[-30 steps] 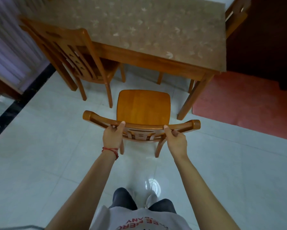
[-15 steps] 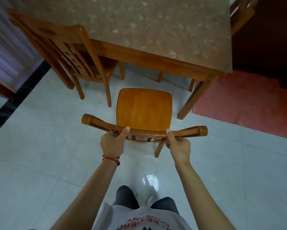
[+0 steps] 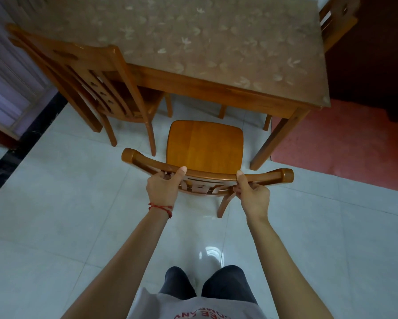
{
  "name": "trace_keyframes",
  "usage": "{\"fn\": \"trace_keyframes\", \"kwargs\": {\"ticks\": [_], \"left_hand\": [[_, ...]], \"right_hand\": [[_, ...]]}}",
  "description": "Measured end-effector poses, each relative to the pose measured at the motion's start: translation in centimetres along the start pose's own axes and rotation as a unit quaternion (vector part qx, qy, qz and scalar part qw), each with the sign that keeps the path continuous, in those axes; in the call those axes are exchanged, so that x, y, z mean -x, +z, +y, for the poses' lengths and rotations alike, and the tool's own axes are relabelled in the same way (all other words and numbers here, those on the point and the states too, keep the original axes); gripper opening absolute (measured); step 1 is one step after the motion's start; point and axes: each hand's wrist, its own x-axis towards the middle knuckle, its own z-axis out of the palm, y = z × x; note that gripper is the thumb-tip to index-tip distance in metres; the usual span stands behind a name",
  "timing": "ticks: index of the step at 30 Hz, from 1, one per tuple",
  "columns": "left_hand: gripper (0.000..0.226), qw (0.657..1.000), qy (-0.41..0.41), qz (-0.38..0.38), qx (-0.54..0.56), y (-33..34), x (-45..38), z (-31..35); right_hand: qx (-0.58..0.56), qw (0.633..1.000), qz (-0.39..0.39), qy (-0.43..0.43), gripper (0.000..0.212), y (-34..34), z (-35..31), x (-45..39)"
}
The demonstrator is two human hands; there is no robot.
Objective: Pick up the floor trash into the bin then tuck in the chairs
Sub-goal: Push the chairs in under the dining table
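Note:
A wooden chair (image 3: pixel 204 143) stands on the white tile floor just in front of the dining table (image 3: pixel 216 54), its seat fully out from under the table edge. My left hand (image 3: pixel 163 187) grips the curved top rail of its backrest, thumb on top. Further right, my right hand (image 3: pixel 253 194) grips the same rail. A second wooden chair (image 3: pixel 89 84) stands at the table's left side, its seat partly under the tabletop. No trash or bin is in sight.
The table's front right leg (image 3: pixel 276 139) stands just right of the held chair. A red mat (image 3: pixel 345 143) lies on the floor at right. Part of a third chair (image 3: pixel 336 21) shows at the top right. A black floor strip (image 3: pixel 20 146) runs along the left.
The held chair and both hands have come slightly nearer to the table's front edge, with the grip on the top rail unchanged.

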Motion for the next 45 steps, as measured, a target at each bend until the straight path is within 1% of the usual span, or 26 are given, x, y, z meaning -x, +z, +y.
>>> {"fn": "trace_keyframes", "kwargs": {"ticks": [2,6,12,17,20,23,28,35,37,40,43,45], "left_hand": [[0.044,1.0,-0.003,-0.004,0.005,0.3,-1.1,0.6],[0.046,1.0,-0.007,-0.012,0.019,1.5,-3.8,1.7],[0.04,1.0,-0.011,-0.017,0.014,4.1,-6.9,3.5],[0.049,0.999,-0.022,-0.02,0.023,5.8,-10.6,5.1],[0.047,0.999,-0.029,-0.028,0.033,6.4,-12.9,5.8],[0.047,0.998,-0.031,-0.035,0.035,6.9,-14.7,6.5],[0.039,0.999,-0.018,-0.043,0.027,8.2,-17.9,8.4],[0.036,0.996,-0.004,-0.077,0.041,10.5,-22.3,10.1],[0.04,0.996,-0.007,-0.085,0.041,10.7,-24.0,10.7],[0.053,0.995,-0.006,-0.09,0.044,10.9,-26.4,11.5],[0.054,0.994,0.007,-0.102,0.034,11.5,-28.1,12.6],[0.06,0.993,0.001,-0.108,0.042,12.1,-29.0,13.1]], "right_hand": [[-0.002,1.0,0.001,-0.003,0.036,0.6,-0.7,-0.7],[-0.013,1.0,0.004,-0.007,0.031,1.7,-2.5,-2.9],[-0.015,1.0,0.003,-0.007,0.028,2.7,-4.4,-6.9],[-0.016,1.0,-0.003,-0.009,0.03,4.3,-6.3,-10.0],[-0.014,1.0,-0.014,-0.015,0.03,5.3,-7.3,-11.6],[-0.006,1.0,-0.011,-0.017,0.038,6.3,-8.0,-12.9],[-0.004,1.0,0.003,-0.016,0.053,7.8,-10.0,-15.2],[-0.004,0.999,0.034,0.001,0.043,10.2,-12.4,-18.7],[-0.007,0.999,0.038,0.002,0.036,11.3,-13.1,-19.6],[-0.009,0.999,0.043,-0.002,0.034,12.8,-14.1,-20.7],[-0.014,0.999,0.046,0.002,0.031,13.8,-15.3,-21.9],[-0.023,0.998,0.056,0.005,0.029,14.2,-15.9,-22.8]]}}
